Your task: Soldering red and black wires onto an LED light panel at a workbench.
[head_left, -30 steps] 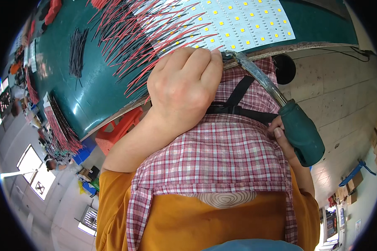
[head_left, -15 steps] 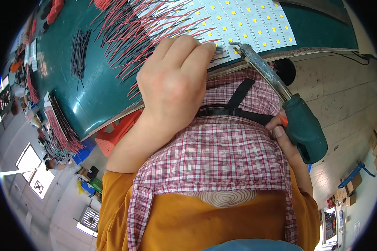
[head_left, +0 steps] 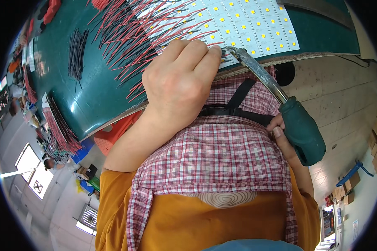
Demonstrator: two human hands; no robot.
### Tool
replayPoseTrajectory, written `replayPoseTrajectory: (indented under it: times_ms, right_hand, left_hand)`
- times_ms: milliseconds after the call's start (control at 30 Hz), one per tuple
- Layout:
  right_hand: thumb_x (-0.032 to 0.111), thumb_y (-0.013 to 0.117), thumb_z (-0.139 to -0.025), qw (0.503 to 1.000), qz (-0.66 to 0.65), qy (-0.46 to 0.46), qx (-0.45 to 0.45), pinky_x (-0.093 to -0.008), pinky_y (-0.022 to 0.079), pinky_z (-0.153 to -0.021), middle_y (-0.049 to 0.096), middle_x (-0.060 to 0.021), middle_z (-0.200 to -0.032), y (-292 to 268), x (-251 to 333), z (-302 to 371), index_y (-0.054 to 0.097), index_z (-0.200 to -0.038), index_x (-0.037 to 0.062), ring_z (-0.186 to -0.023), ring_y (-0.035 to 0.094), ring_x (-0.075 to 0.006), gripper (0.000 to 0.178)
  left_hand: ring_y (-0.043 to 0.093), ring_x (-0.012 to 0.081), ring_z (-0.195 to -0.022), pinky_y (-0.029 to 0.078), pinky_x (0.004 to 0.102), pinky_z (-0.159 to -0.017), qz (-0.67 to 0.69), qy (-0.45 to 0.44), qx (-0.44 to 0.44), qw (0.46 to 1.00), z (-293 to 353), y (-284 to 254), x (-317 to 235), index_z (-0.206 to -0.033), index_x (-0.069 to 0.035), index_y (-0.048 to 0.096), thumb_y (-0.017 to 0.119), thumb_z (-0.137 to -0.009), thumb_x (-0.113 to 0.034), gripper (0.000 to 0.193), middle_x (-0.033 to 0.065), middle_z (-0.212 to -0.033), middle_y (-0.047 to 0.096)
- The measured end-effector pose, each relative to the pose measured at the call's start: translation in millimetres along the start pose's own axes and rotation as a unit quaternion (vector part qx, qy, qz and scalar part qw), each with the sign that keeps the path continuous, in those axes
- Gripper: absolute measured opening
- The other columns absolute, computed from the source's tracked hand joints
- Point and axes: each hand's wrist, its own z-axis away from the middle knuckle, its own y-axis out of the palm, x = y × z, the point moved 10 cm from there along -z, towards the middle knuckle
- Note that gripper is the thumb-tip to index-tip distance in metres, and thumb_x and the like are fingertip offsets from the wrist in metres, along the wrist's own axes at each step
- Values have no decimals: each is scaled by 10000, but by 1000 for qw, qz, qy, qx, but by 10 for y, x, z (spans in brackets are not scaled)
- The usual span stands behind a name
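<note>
My left hand [head_left: 182,83] is closed in a pinch at the near edge of a white LED board [head_left: 247,25] with yellow chips. Short ends of a thin wire [head_left: 225,54] show by its fingertips; the rest of the grip is hidden under the hand. My right hand [head_left: 281,134] is closed round the green handle of a soldering iron [head_left: 276,85], mostly behind that handle. The iron's bent tip is close beside the left fingertips, at the board's edge. Many red and black wires [head_left: 130,37] fan out over the board's left side.
A bundle of black wires [head_left: 76,54] lies on the green tabletop [head_left: 100,92]. Farther left, red and black wires [head_left: 59,121] hang at the table's edge. A dark curved strip [head_left: 318,10] rests at the far right. Below the table is a red stool [head_left: 109,138].
The soldering iron's tip has come down and closer to my left fingertips. My left hand has shifted slightly right and nearer, and the board appears a little lower in view.
</note>
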Motion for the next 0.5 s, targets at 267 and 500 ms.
replayPoseTrajectory:
  times_ms: [267, 500]
  right_hand:
    - [13, 583, -840, 984, -169, 60, 13, -278, 475, -657, 630, -63, -770, 23, -77, 39, 615, -899, 14, -707, 594, -149, 68]
    - [-6, 588, -838, 982, -169, 86, 18, -290, 497, -675, 656, -68, -798, 43, -24, -26, 625, -878, 22, -743, 621, -159, 61]
  left_hand:
    - [568, 152, -683, 450, 266, -518, -6, -1, -1, 1000, 24, 27, -37, -826, -90, 658, 627, -641, -101, 188, -1, -759, 564]
    - [585, 207, -683, 473, 298, -577, 73, -66, 11, 995, -50, -44, 136, -858, -61, 683, 676, -671, 42, 213, 35, -735, 603]
